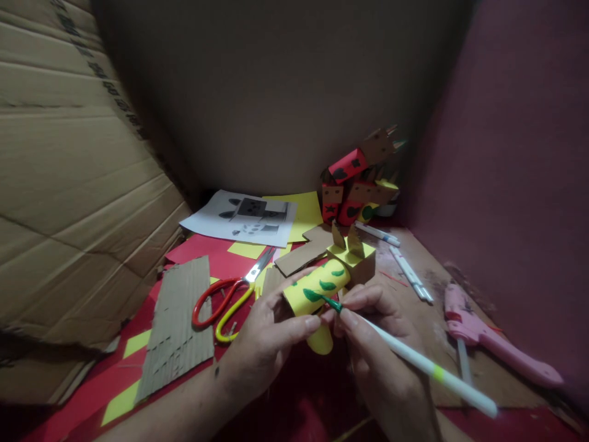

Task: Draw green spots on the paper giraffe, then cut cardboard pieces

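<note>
My left hand is closed around a yellow paper tube figure with a boxy cardboard head and two pointed cardboard ears. Green leaf-shaped patches mark the tube's upper side, and a yellow rounded piece hangs below it. Between the thumb and fingers of my right hand is a white marker with a green tip. The tip touches one of the green patches, or lies very close to it. Scissors with red and yellow handles lie just left of the figure.
Behind are a printed sheet, yellow paper and several finished red and yellow figures. Corrugated cardboard lies left. Markers and a pink glue gun lie right. A cardboard panel and pink wall flank the area.
</note>
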`<act>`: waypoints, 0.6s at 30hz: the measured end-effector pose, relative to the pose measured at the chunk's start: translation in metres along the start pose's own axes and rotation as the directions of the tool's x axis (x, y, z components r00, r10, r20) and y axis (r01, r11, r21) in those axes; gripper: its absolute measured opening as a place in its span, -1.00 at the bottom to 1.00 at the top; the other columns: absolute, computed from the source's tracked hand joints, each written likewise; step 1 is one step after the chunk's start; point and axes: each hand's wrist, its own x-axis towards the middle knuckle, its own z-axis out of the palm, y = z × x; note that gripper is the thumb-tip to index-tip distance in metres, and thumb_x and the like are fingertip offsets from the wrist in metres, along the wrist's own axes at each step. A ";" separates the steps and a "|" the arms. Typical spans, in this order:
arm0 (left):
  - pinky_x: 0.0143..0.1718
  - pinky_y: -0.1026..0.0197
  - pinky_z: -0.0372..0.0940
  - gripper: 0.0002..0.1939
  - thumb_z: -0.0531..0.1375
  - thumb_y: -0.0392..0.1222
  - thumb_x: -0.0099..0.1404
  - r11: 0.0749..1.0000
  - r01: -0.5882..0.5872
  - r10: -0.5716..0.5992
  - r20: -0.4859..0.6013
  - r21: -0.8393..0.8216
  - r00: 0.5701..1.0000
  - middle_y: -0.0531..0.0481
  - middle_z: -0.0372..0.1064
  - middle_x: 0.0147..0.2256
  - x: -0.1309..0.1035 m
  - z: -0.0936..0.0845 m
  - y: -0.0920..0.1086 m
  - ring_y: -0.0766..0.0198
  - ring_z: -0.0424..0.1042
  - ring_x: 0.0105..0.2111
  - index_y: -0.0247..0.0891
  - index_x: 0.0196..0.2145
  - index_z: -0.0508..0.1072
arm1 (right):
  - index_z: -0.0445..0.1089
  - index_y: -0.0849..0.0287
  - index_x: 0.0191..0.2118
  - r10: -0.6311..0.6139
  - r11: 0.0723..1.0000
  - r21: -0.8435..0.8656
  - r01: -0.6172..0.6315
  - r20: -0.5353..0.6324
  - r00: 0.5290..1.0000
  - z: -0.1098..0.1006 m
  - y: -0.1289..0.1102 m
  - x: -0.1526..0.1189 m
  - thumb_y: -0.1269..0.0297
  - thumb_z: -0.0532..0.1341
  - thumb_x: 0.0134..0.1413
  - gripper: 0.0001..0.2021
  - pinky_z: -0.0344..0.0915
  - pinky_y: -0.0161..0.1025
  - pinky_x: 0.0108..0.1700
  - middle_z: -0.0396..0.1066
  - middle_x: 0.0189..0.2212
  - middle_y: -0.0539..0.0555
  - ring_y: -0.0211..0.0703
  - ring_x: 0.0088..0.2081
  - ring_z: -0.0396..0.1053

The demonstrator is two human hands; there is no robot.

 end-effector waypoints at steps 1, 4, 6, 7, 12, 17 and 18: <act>0.00 0.13 0.25 -0.17 0.26 -0.45 0.14 1.000 0.006 -0.006 -0.004 0.002 1.000 -0.14 0.41 -0.01 0.000 0.000 0.000 0.18 0.43 -0.12 -0.12 0.29 0.04 | 0.43 0.06 -0.35 0.004 1.000 -0.002 -0.004 -0.002 1.000 0.000 0.000 0.000 0.36 0.30 0.06 -0.94 0.33 -0.44 -0.36 0.47 -0.43 -0.07 -0.34 -0.40 0.41; 0.01 0.13 0.25 -0.16 0.26 -0.45 0.14 1.000 0.013 -0.013 -0.010 0.009 1.000 -0.14 0.41 -0.01 0.000 0.001 0.000 0.16 0.43 -0.12 -0.12 0.29 0.02 | 0.43 0.05 -0.35 0.009 1.000 0.008 -0.009 0.007 1.000 0.000 0.000 0.000 0.35 0.29 0.06 -0.95 0.33 -0.45 -0.36 0.47 -0.42 -0.08 -0.35 -0.41 0.41; 0.01 0.12 0.25 -0.16 0.25 -0.45 0.14 1.000 0.007 -0.007 -0.001 0.012 1.000 -0.15 0.41 0.00 0.000 0.001 0.000 0.14 0.42 -0.09 -0.13 0.30 0.02 | 0.43 0.04 -0.34 0.021 1.000 0.020 -0.021 0.014 1.000 0.001 0.000 0.000 0.34 0.30 0.06 -0.95 0.34 -0.45 -0.35 0.47 -0.41 -0.08 -0.36 -0.40 0.41; 0.02 0.12 0.24 -0.16 0.25 -0.45 0.15 1.000 0.004 -0.004 0.003 0.013 1.000 -0.14 0.40 0.00 0.000 0.000 0.000 0.13 0.42 -0.07 -0.12 0.30 0.02 | 0.43 0.04 -0.34 0.023 0.999 0.024 -0.024 0.018 1.000 0.001 -0.001 0.000 0.33 0.30 0.06 -0.95 0.33 -0.45 -0.34 0.47 -0.42 -0.08 -0.36 -0.40 0.40; 0.04 0.13 0.24 -0.17 0.26 -0.44 0.15 1.000 0.004 -0.004 0.007 0.015 1.000 -0.13 0.40 0.02 0.001 -0.001 -0.001 0.15 0.41 -0.05 -0.10 0.29 0.03 | 0.42 0.07 -0.34 0.035 0.999 0.011 -0.035 -0.003 0.999 0.002 -0.005 -0.001 0.34 0.28 0.08 -0.97 0.34 -0.44 -0.30 0.44 -0.41 -0.08 -0.36 -0.37 0.40; 0.04 0.14 0.25 -0.16 0.26 -0.44 0.15 1.000 0.013 -0.013 0.001 0.008 1.000 -0.14 0.40 0.02 0.000 0.000 0.000 0.14 0.41 -0.04 -0.10 0.30 0.02 | 0.41 0.08 -0.34 -0.009 1.000 -0.009 0.009 0.007 1.000 0.000 -0.005 -0.001 0.35 0.26 0.09 -0.97 0.33 -0.42 -0.31 0.42 -0.41 -0.07 -0.35 -0.37 0.39; 0.04 0.13 0.25 -0.16 0.27 -0.44 0.15 1.000 0.012 -0.012 -0.001 0.006 1.000 -0.13 0.40 0.02 0.000 0.000 0.000 0.13 0.41 -0.03 -0.10 0.30 0.02 | 0.41 0.07 -0.35 -0.014 1.000 -0.014 0.014 0.013 1.000 0.000 -0.004 -0.001 0.35 0.26 0.09 -0.96 0.33 -0.43 -0.32 0.42 -0.42 -0.07 -0.35 -0.38 0.38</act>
